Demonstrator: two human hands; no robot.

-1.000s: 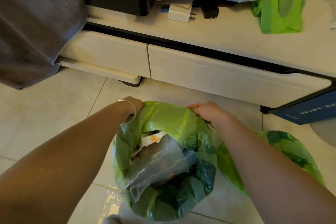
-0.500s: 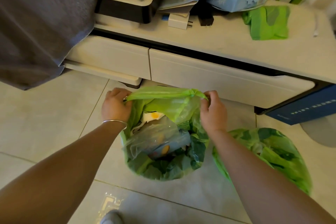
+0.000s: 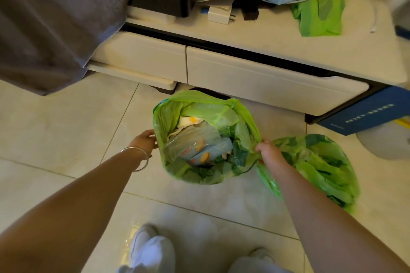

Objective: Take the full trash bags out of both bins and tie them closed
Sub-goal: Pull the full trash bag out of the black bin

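Observation:
An open green trash bag [image 3: 241,131] stands on the tiled floor in front of the low cabinet, its mouth spread wide over plastic wrappers and paper. My left hand [image 3: 145,142] holds the bag's left rim, a silver bangle on the wrist. My right hand [image 3: 267,150] pinches the bunched right rim. A second green trash bag [image 3: 319,166] lies slumped on the floor just right of my right hand, partly behind my forearm.
A low white cabinet [image 3: 255,77] with two drawers runs across the back, with papers, a charger and folded green bags [image 3: 319,15] on top. A grey cloth [image 3: 48,24] hangs at left. A blue box [image 3: 366,115] and a white round object [image 3: 383,142] sit at right. My white shoes [image 3: 150,248] are below.
Both hands slid from the bag's far rim down to its left and right sides. The mouth has spread wider, and the view has pulled back.

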